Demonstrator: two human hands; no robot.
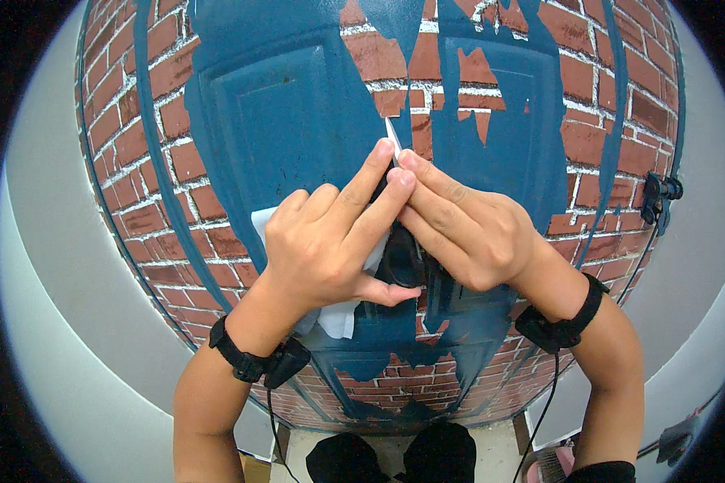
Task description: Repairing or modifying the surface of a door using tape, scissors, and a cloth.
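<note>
While left hand (316, 233) touches black-handled scissors (391, 131), right hand (479, 233) does too.

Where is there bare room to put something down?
Bare: upper left of the patterned surface, beyond the left hand, and between the right hand and black device. Crowded: the middle, with both hands, pointed metal tool and white cloth.

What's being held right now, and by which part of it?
Apparently scissors, held by the pale blade just below its tip, between the left hand and right hand; any hold lower down is hidden.
</note>
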